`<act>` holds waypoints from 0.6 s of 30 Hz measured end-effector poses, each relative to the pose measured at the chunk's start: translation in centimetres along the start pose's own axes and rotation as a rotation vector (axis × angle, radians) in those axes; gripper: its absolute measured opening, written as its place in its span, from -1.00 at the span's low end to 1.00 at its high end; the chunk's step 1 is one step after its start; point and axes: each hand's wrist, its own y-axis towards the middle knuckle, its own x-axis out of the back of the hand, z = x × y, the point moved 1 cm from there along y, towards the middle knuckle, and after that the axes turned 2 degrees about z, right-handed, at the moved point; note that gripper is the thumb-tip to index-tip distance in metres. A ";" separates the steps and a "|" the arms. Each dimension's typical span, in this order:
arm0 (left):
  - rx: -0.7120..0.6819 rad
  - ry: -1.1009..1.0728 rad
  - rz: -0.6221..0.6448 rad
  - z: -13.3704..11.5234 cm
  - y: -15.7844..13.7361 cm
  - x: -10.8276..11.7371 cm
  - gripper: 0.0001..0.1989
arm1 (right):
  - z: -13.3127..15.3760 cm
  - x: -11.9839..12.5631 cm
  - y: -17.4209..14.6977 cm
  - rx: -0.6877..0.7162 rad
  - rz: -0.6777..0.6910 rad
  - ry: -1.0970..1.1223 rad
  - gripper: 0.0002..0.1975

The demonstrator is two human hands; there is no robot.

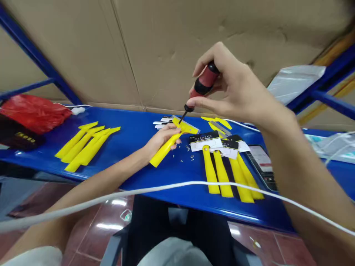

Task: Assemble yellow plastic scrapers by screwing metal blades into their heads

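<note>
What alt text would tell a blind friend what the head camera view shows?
A person's right hand holds a red-and-black screwdriver to the head of a yellow scraper held in the left hand above a blue table. Small screws lie scattered nearby; yellow handles lie at the left and, beside black-and-white cards, at the right.

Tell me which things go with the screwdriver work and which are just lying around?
Seem to belong:
- red-and-black screwdriver, in the right hand
- yellow tool, in the left hand
- small loose screws
- yellow pieces at the left
- yellow tools with cards

Probably just lying about:
- phone
- red plastic bag
</note>
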 end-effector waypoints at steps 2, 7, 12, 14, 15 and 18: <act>-0.002 -0.009 -0.001 0.2 0.3 0.2 -0.74 | 0.1 0.1 0.0 -0.050 0.056 0.082 -0.45; -0.017 -0.042 0.012 0.4 0.6 0.8 -0.65 | -0.1 0.0 0.0 -0.102 0.053 0.171 -0.48; -0.030 -0.054 0.015 0.8 1.0 1.4 -0.67 | -0.1 0.1 0.0 -0.079 0.021 0.050 -0.47; -0.028 -0.061 0.029 0.8 1.0 1.4 -0.68 | 0.0 0.1 0.0 -0.079 0.061 0.085 -0.41; -0.028 -0.066 0.029 0.7 1.0 1.4 -0.69 | 0.1 0.1 0.1 -0.079 0.075 0.112 -0.41; -0.029 -0.078 0.005 0.4 0.9 1.3 -0.72 | 0.0 -0.1 0.2 -0.069 0.077 0.153 -0.48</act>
